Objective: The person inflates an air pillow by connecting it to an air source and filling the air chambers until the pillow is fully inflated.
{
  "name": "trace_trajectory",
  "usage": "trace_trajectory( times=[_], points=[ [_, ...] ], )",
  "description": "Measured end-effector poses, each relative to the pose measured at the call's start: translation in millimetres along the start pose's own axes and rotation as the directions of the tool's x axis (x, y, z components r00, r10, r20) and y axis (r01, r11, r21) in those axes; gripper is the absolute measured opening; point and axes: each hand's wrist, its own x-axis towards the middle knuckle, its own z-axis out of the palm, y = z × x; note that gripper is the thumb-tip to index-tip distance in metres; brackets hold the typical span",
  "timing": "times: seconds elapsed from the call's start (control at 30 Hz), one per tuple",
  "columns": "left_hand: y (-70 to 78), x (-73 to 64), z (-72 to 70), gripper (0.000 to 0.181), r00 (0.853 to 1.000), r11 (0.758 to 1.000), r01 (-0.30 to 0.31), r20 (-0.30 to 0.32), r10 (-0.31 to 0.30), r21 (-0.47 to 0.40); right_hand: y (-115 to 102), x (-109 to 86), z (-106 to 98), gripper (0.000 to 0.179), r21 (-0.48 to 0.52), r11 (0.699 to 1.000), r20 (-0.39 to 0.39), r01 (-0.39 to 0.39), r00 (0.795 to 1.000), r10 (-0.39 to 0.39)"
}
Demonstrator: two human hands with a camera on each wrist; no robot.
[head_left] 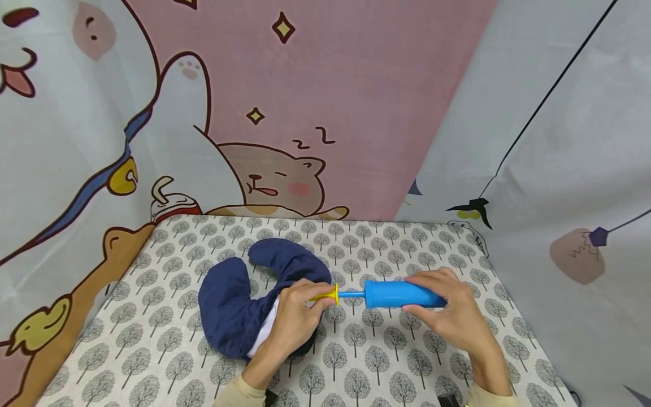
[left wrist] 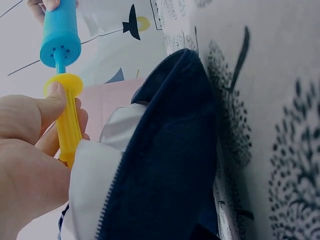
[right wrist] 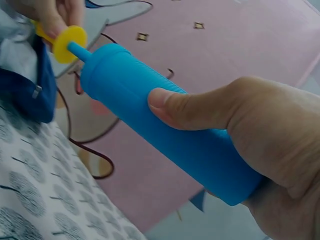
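My left hand (head_left: pixel 297 311) pinches the yellow ribbed nozzle (left wrist: pixel 69 120) of a hand pump between thumb and fingers. A short blue rod joins the nozzle to the pump's blue barrel (head_left: pixel 389 294). Around the barrel's far end my right hand (head_left: pixel 447 305) grips, its thumb lying along the side in the right wrist view. Beneath and beside the left hand lies a navy U-shaped neck pillow (head_left: pixel 224 308). Its zip is open, showing a white inner piece (left wrist: pixel 97 185). The nozzle's tip is close to this white piece; whether it sits inside cannot be told.
The table (head_left: pixel 351 362) wears a white cloth printed with grey trees. Behind it hangs a pink and white curtain (head_left: pixel 356 113) with cartoon animals, and a pale curtain (head_left: pixel 559 169) hangs at the right.
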Motion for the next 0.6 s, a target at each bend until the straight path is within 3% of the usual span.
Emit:
trace_trajectory(
  times=[0.37, 0.6],
  points=[
    [2.2, -1.7, -0.4, 0.029, 1.000, 1.000, -0.008, 0.022, 0.008, -0.007, -15.2, 7.5, 31.4, 0.059, -0.038, 0.996, 0.009, 0.076, 0.997, -0.076],
    [4.7, -1.3, -0.4, 0.030, 0.999, 1.000, -0.015, 0.038, 0.016, -0.024, -14.4, 6.1, 25.5, 0.060, -0.056, 0.997, 0.031, 0.052, 0.998, -0.050]
  ],
)
